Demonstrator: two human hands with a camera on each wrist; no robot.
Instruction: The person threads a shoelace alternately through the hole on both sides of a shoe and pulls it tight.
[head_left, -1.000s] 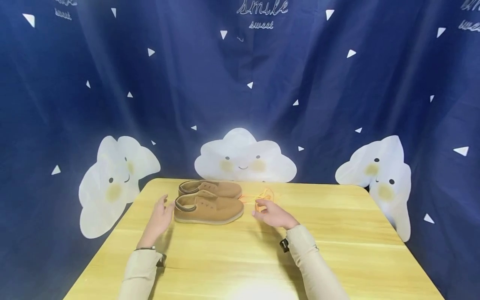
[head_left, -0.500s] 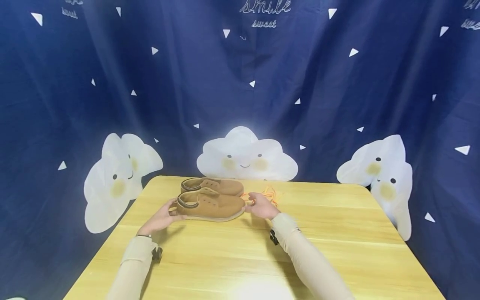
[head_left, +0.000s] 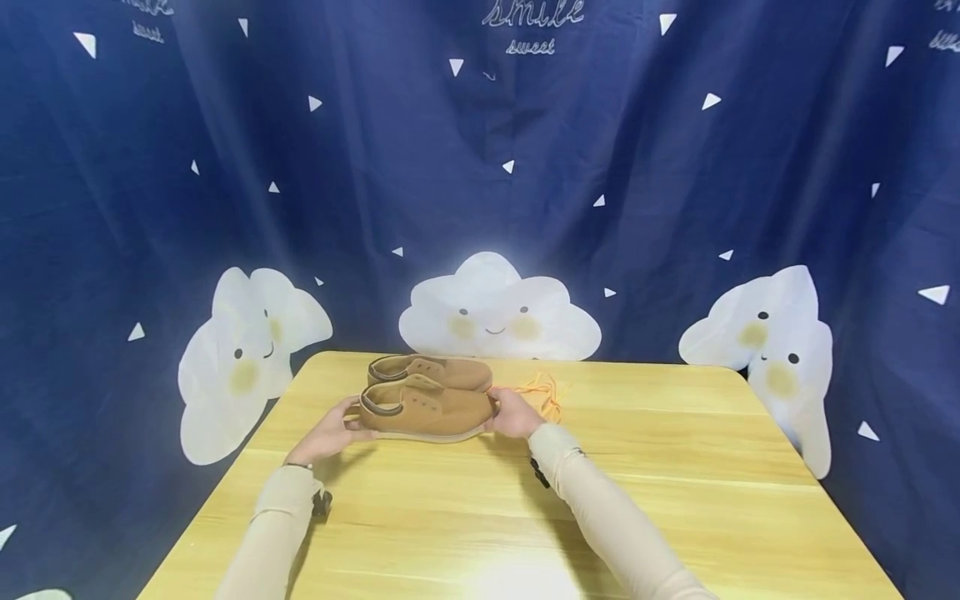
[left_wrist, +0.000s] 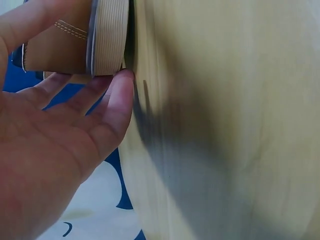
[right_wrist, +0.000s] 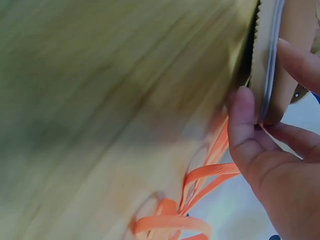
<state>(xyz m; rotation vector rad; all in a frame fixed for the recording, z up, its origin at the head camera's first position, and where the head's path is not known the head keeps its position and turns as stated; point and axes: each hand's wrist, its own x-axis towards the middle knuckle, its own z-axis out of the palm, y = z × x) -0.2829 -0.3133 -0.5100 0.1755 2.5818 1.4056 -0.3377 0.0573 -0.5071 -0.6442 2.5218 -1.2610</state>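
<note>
- The fingers of the left hand (head_left: 332, 432) are bent round the heel of the near brown shoe (head_left: 450, 408), gripping it, with fingertips at the sole edge and on the upper.
- The fingers of the right hand (head_left: 512, 414) grasp the toe of that same shoe, one fingertip against the sole edge and another on the upper.
- The near shoe thus lies between the two sets of fingers, sole down and toe toward the right fingers; in the wrist views a dark strip of shadow shows along its sole, and I cannot tell whether it touches the table.
- Just behind the near shoe, beyond the fingers, is the far brown shoe (head_left: 467, 372), pointing the same way; its lace holes, like those of the near one, hold no lace.
- Orange laces (head_left: 551, 404) lie loosely looped just beyond the right fingers; whether they touch is unclear.
- Back from the fingers come the pale left sleeve (head_left: 270, 525) and right sleeve (head_left: 615, 517).
- Under the fingers spreads the wood-grain table (head_left: 442, 517).
- Farthest out, past both shoes, hangs a dark blue curtain (head_left: 420, 133) printed with clouds and triangles.
</note>
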